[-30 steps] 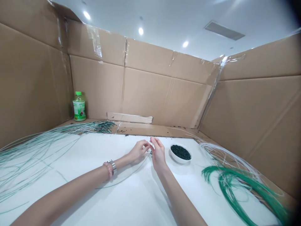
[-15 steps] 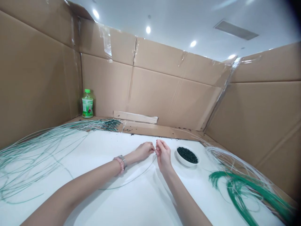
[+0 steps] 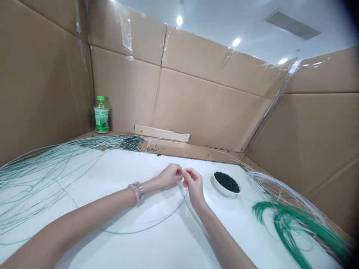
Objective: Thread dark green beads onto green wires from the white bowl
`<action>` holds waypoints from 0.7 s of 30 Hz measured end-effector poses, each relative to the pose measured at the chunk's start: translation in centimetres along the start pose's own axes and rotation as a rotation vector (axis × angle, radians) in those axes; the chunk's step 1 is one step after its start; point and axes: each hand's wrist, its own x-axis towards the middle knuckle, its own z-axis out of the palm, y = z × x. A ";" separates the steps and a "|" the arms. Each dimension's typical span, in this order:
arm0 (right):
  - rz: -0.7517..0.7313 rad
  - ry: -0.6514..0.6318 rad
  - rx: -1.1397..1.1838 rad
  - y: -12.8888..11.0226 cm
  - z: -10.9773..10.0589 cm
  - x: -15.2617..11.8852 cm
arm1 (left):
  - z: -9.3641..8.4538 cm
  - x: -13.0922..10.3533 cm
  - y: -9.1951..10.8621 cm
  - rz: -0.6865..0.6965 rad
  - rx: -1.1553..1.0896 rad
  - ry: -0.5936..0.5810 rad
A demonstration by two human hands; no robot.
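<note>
My left hand (image 3: 171, 175) and my right hand (image 3: 194, 184) meet over the white tabletop, their fingertips pinched and touching. A thin greenish string (image 3: 157, 225) curves up from the table to the fingers of my right hand, which hold it. Whatever sits between my left fingertips is too small and hidden to make out. To the right of my right hand stands a white bowl (image 3: 223, 190) filled with small dark green pieces (image 3: 226, 182). A watch and a pink band circle my left wrist.
Loose green and white strings (image 3: 50, 172) spread over the left side, with dark pieces at their far ends. A green bundle of strings (image 3: 286, 224) lies at the right. A green-capped bottle (image 3: 101, 116) stands in the back left corner. Cardboard walls (image 3: 196, 89) enclose the table.
My fingertips have come together from a small gap, the right thumb and finger now meeting the left hand. The view has tilted slightly, and more of the string's curve shows.
</note>
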 end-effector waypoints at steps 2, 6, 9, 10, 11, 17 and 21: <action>0.019 -0.029 -0.036 0.0 0.4 -0.5 | -1.3 -1.2 0.4 -0.050 -0.151 0.129; 0.070 -0.164 -0.090 0.1 1.9 -2.0 | -3.2 -3.7 2.1 -0.151 -0.428 0.405; 0.113 -0.266 -0.123 0.2 3.2 -3.2 | -3.1 -4.5 3.5 -0.173 -0.594 0.518; 0.124 -0.291 -0.135 0.2 3.5 -3.5 | -2.9 -4.6 3.9 -0.172 -0.641 0.532; 0.133 -0.310 -0.146 0.1 3.8 -3.8 | -2.7 -4.6 4.3 -0.168 -0.681 0.539; 0.147 -0.340 -0.199 -0.4 4.0 -4.4 | -2.3 -4.6 5.4 -0.128 -0.799 0.541; 0.140 -0.337 -0.225 -0.3 4.0 -4.6 | -2.4 -4.6 5.6 -0.117 -0.813 0.542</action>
